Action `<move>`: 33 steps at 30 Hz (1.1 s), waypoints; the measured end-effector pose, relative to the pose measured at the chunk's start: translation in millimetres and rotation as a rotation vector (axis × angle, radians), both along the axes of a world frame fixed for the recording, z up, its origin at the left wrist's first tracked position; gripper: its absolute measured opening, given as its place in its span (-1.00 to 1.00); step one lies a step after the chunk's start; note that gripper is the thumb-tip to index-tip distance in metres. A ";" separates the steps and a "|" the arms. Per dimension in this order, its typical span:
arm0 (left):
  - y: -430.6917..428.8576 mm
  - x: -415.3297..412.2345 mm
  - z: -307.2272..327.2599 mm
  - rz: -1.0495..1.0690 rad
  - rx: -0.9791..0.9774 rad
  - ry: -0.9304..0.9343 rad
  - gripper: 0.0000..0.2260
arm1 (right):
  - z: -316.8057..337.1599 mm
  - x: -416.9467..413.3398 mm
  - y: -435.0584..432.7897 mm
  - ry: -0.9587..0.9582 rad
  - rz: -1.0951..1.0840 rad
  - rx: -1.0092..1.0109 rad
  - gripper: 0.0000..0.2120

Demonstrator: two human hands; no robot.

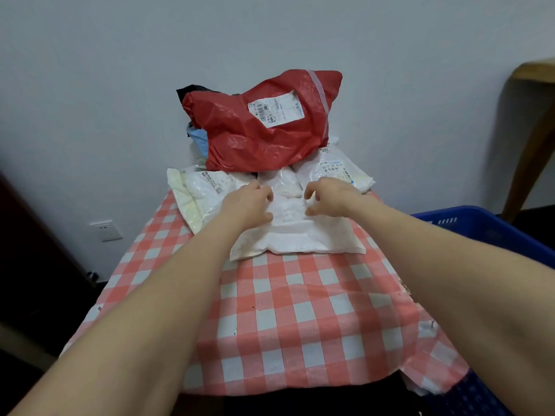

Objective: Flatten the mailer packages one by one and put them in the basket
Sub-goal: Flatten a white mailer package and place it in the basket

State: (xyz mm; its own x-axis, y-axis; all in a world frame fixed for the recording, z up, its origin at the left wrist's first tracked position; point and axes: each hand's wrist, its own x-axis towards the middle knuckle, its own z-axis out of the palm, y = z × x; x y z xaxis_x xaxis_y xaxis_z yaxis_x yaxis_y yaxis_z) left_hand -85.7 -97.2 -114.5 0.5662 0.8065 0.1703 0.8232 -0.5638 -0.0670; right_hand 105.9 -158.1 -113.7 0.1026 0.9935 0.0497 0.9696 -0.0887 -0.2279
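A white mailer package [295, 237] lies on the checked tablecloth [300, 319] in front of a pile of mailers. My left hand [247, 202] and my right hand [329, 195] rest on its far end, fingers curled down onto the plastic. Behind them sits a big red mailer [258, 133] with a white label, on top of several white mailers [198, 190]. The blue basket [486, 232] stands to the right of the table, only partly in view.
A grey wall runs behind the table, with a socket [105, 231] low on the left. A wooden piece of furniture [528, 136] stands at the far right. Dark floor shows on the left.
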 end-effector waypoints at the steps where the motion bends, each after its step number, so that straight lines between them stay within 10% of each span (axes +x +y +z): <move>1: 0.6 1.7 -1.7 0.011 -0.044 0.052 -0.60 | -2.1 -3.0 0.2 -0.020 0.009 -0.041 -0.57; 27: 7.5 25.2 -16.2 -0.020 0.050 0.141 -0.83 | -5.8 -0.8 10.6 -0.162 0.025 -0.198 -0.78; 33: 20.0 20.5 4.2 0.040 0.010 -0.138 -0.76 | 12.7 7.4 13.9 0.073 -0.056 -0.038 -0.73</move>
State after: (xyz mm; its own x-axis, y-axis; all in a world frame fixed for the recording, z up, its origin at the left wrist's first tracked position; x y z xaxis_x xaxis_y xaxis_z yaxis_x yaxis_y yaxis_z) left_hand -65.2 -77.2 -110.3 0.5042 0.8260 0.2522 0.8469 -0.5300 0.0428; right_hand 113.2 -144.3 -101.0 0.1603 0.9871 0.0026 0.9438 -0.1525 -0.2933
